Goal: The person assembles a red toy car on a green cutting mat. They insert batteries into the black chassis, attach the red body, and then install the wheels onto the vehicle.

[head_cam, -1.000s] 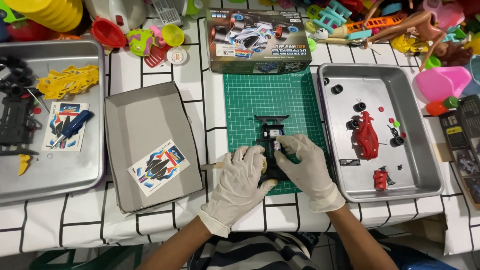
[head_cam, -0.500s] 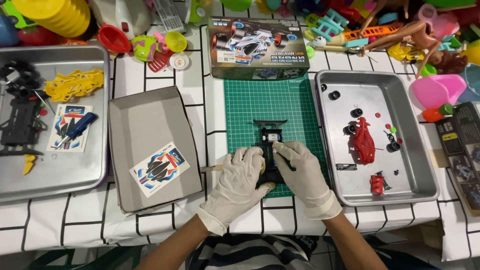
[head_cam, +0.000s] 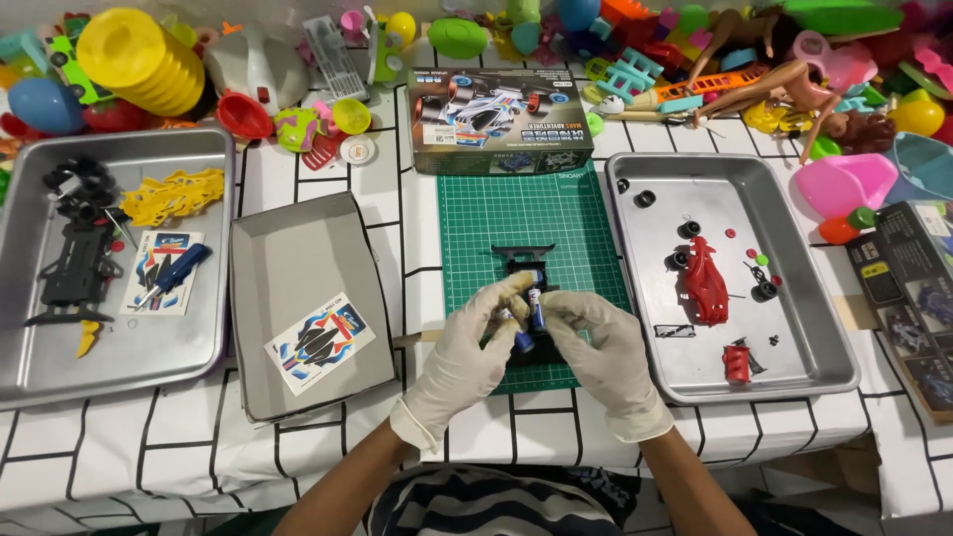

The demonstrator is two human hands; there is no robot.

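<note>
Nearest the person, at the near edge of the green cutting mat (head_cam: pixel 556 213), both gloved hands meet over a small black toy car chassis (head_cam: pixel 526 268). The left hand (head_cam: pixel 467 357) comes in from the lower left and the right hand (head_cam: pixel 601 357) from the lower right, so their fingertips close from opposite sides on the near half of the chassis. Between the fingertips sits a small blue and silver part (head_cam: pixel 533 316), which looks like a battery; both hands pinch at it, though whether it is already seated in the chassis cannot be told. The chassis lies with its long axis running away from the person, its rear wing at the far end and clear of the fingers. Both hands are about equally near it.

Left of the mat is a grey cardboard box lid (head_cam: pixel 308 268) holding a sticker sheet (head_cam: pixel 320 342), and beyond that a metal tray (head_cam: pixel 30 367) with black parts, a yellow parts frame (head_cam: pixel 174 194) and a blue screwdriver (head_cam: pixel 174 273). Right of the mat a second metal tray (head_cam: pixel 824 337) holds a red car body (head_cam: pixel 705 283) and loose black wheels. Farther back, touching the mat's far edge, stands the kit box (head_cam: pixel 501 119), with a heap of bright plastic toys (head_cam: pixel 754 60) behind it.
</note>
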